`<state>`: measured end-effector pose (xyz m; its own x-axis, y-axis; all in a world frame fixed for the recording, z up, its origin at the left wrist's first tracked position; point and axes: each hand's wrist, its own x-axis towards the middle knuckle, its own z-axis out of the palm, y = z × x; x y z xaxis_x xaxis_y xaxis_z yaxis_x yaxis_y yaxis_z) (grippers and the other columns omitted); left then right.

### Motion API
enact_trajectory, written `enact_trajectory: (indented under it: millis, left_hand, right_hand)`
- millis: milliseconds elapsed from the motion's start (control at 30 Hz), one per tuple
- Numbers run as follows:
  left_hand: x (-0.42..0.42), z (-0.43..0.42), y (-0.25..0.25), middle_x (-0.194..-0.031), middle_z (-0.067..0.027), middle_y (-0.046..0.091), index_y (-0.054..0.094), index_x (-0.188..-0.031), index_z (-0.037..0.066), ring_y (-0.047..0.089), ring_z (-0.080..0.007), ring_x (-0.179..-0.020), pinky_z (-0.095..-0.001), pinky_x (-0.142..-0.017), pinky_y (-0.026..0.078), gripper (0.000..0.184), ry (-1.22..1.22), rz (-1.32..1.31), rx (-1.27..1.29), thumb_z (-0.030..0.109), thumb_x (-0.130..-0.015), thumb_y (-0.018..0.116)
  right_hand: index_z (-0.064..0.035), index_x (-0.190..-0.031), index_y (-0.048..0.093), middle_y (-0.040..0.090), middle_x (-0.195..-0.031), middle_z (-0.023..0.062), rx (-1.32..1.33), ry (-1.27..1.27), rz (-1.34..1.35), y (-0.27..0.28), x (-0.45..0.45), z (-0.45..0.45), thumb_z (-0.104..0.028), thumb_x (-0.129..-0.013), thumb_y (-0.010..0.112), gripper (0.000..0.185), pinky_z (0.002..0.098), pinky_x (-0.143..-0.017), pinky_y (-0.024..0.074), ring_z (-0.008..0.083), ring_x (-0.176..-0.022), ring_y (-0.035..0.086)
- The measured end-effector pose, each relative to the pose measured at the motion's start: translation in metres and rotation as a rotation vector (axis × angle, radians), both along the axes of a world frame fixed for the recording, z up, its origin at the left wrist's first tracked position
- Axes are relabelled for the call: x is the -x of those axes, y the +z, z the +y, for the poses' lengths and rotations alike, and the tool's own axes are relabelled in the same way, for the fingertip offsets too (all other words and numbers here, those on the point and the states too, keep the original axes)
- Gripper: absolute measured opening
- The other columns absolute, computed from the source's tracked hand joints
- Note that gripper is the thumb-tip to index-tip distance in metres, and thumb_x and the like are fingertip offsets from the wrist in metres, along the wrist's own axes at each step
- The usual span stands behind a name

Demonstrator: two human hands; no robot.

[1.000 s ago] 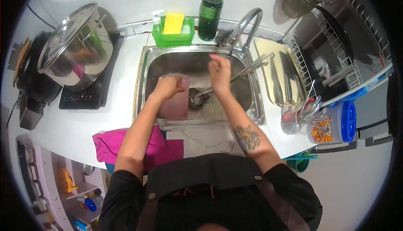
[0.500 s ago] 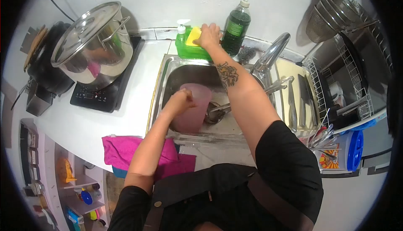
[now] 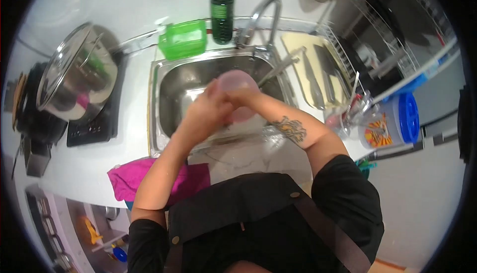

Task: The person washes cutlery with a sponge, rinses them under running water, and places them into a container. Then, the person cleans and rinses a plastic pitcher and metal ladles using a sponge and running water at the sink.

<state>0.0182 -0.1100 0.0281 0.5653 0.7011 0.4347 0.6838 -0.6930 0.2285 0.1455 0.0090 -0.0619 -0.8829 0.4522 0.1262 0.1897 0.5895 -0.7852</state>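
A translucent pink plastic pitcher (image 3: 237,80) is over the sink (image 3: 171,74), partly covered by my hands. My left hand (image 3: 208,108), smeared by motion, is closed at the pitcher's left side. Crossing in front of the pitcher, my right hand (image 3: 243,97) meets the left one, and its fingers are hidden. No yellow sponge shows in the green caddy (image 3: 183,42) behind the sink; whether it is in my right hand is hidden. A metal utensil handle (image 3: 284,66) leans across the sink's right rim.
Left stands a lidded steel pot (image 3: 82,82) on a black induction cooker (image 3: 94,126). A bottle of dark green liquid (image 3: 222,17) and the faucet (image 3: 268,22) stand behind the sink. Knives (image 3: 328,67) lie on a cutting board (image 3: 298,49) at right. A magenta cloth (image 3: 131,173) hangs at the counter's front.
My right hand has come from the yellow sponge at the caddy to the pitcher, beside my left hand. The sponge has left the caddy. The camera view has shifted.
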Motion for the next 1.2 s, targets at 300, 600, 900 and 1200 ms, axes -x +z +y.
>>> enact_trajectory:
  millis: [300, 600, 900, 1200]
  left_hand:
    - [-0.023, 0.004, -0.050, -0.118, -0.0138, 0.045, 0.043, -0.117, 0.007, 0.037, -0.0316, -0.113, -0.0428, -0.094, 0.029, 0.071, 0.122, -0.509, 0.313, 0.029, -0.055, 0.071]
    - [-0.017, 0.007, -0.052, -0.116, -0.0140, 0.045, 0.042, -0.120, 0.009, 0.041, -0.0317, -0.106, -0.0423, -0.090, 0.030, 0.081, 0.109, -0.189, 0.108, 0.056, -0.057, 0.061]
    - [-0.033, 0.002, -0.052, -0.117, -0.0108, 0.046, 0.043, -0.118, 0.010, 0.041, -0.0323, -0.107, -0.0438, -0.091, 0.029, 0.080, 0.064, -0.201, 0.057, 0.059, -0.058, 0.059]
    - [-0.016, 0.003, -0.068, -0.113, -0.0117, 0.047, 0.044, -0.117, 0.009, 0.042, -0.0325, -0.106, -0.0447, -0.090, 0.029, 0.073, 0.141, -0.272, 0.012, 0.057, -0.063, 0.057]
  right_hand:
    - [-0.0112, -0.113, 0.035, 0.040, -0.113, 0.0088, 0.521, -0.584, 0.368, -0.034, -0.032, -0.068, -0.028, -0.078, 0.050, 0.042, 0.0329, -0.088, 0.0306, 0.0229, -0.107, 0.038]
    - [-0.0119, -0.128, 0.020, 0.025, -0.130, 0.0088, 0.956, -0.417, 0.522, -0.039, -0.015, -0.086, -0.036, -0.083, 0.043, 0.056, 0.0328, -0.099, 0.0212, 0.0221, -0.121, 0.023]
    - [-0.0116, -0.125, 0.026, 0.031, -0.124, 0.0076, 0.946, -0.305, 0.207, 0.002, -0.044, -0.094, -0.038, -0.084, 0.042, 0.051, 0.0324, -0.091, 0.0266, 0.0208, -0.113, 0.029]
    - [-0.0108, -0.112, 0.043, 0.046, -0.106, 0.0056, 0.930, -0.553, 0.468, 0.000, -0.016, -0.097, -0.036, -0.083, 0.045, 0.039, 0.0317, -0.074, 0.0394, 0.0191, -0.093, 0.046]
